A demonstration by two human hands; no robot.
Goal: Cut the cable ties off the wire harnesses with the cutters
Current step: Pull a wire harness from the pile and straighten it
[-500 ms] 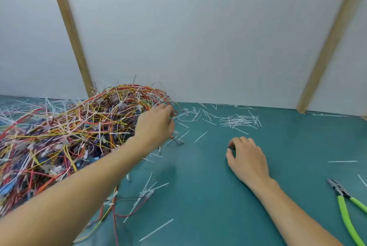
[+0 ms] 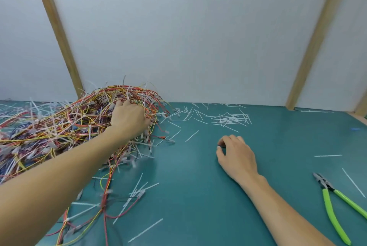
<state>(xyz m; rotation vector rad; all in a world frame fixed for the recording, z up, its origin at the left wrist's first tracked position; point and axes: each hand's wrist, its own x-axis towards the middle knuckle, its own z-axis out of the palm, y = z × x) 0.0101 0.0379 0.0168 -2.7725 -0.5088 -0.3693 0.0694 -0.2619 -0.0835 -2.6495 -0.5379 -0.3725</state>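
No brand, label or writing could be read on anything in front of you.

Your left hand (image 2: 130, 118) was reached out into the far side of the heap of wires (image 2: 59, 132), fingers curled down into the red, yellow and orange strands and gripping a clump of them. The heap sat at the left of the green mat (image 2: 198, 196), piled up against the white back wall (image 2: 188, 37) by a wooden strip (image 2: 57, 33), with white cable ties sticking out of it all over. Loose strands trailed from the heap toward you, passing under your left forearm.

Your right hand (image 2: 237, 156) rested palm-down on the mat, well apart from the heap, fingers loosely curled and holding nothing.

The cutters (image 2: 335, 204) lay on the mat at the far right — green handles pointing toward you, metal tip pointing away — to the right of your right forearm, and neither hand touched them. They were well apart from the heap, with your right hand between the two.

Cut-off ends of ties (image 2: 230, 119) lay scattered on the mat — a thick cluster near the back wall beyond your right hand, a few single pieces by the cutters, and more near the trailing strands.
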